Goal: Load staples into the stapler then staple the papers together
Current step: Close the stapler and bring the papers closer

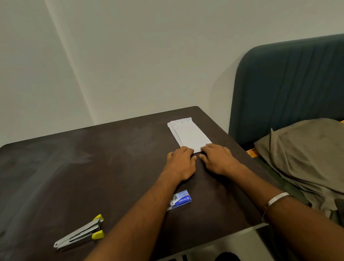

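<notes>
A small stack of white papers (189, 134) lies on the far right part of the dark table (86, 170). My left hand (180, 163) and my right hand (217, 159) sit side by side at the near edge of the papers, fingertips touching it, fingers bent over the edge. A metal stapler with yellow ends (80, 234) lies on the table at the near left, apart from both hands. A blue staple box (181, 200) lies between my forearms, partly hidden by my left arm.
The table's right edge borders a bed with a dark teal headboard (299, 84) and an olive pillow (320, 158). A pale wall stands behind the table. The table's near edge runs below the staple box.
</notes>
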The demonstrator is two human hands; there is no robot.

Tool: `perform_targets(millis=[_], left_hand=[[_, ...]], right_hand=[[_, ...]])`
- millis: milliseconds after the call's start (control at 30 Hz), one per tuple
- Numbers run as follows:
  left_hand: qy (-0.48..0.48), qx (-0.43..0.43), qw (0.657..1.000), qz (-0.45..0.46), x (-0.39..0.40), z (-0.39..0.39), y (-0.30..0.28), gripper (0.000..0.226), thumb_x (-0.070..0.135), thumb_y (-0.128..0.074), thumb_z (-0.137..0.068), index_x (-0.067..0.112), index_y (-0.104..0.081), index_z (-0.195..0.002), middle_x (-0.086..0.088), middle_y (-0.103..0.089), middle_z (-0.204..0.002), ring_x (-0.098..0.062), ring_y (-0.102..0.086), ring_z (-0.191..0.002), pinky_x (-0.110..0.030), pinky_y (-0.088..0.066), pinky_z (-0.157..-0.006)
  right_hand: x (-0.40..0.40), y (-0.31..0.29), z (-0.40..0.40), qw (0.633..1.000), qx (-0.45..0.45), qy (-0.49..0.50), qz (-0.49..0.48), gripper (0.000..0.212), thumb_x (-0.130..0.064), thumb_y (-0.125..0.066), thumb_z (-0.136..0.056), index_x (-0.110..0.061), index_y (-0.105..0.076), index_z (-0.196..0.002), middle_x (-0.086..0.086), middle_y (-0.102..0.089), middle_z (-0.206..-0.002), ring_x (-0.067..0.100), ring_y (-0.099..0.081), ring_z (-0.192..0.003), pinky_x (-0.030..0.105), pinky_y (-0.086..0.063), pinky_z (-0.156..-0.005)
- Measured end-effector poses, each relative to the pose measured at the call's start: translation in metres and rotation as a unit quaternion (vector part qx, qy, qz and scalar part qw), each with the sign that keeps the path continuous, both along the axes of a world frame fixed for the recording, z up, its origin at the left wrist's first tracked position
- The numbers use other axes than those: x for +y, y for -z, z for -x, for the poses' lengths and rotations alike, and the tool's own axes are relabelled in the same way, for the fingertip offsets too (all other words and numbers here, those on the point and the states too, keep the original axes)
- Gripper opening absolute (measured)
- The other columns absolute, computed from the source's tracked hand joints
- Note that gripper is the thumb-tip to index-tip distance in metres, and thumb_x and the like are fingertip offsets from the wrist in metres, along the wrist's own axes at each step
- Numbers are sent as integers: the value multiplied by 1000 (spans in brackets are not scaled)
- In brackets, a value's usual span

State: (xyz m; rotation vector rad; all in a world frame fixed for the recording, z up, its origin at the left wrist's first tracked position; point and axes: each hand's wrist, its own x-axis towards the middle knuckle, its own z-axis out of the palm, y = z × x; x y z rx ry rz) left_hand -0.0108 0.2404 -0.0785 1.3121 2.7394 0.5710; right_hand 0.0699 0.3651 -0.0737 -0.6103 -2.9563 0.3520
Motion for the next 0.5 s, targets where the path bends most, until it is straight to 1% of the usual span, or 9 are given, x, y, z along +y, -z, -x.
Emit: perform_targets(millis=[233,367,500], left_hand=[[-30,-4,1000,5,-48,6,0,39,28,-36,-99,20,-48,-135,-1,-48,-142,-20,-42,-131,-43,-24,-112],[-49,-6,999,14,-81,8,-2,39,27,-35,-99,20,-47,-135,-1,-48,-142,-20,-43,-131,-44,-25,-111],[-67,-9,998,15,-118,9,-1,38,26,-35,-99,21,-47,-135,0,-48,-142,-19,-43,-131,-44,-25,-110]], right_hand=[[-39,0,10,999,4,-34,-1,38,-29,-36,-99,-17,-47,-134,5,-51,-137,23,-47,-126,45,-31,-109],[-69,-1,17,998,6,-60,-5,36,-28,-37,-99,-17,-50,-130,4,-54,-132,22,-48,-123,44,-32,-106],[-101,-2,21,996,4,-86,-4,35,-28,-37,-98,-18,-50,-130,4,-54,-132,22,-48,-123,44,-32,-106]])
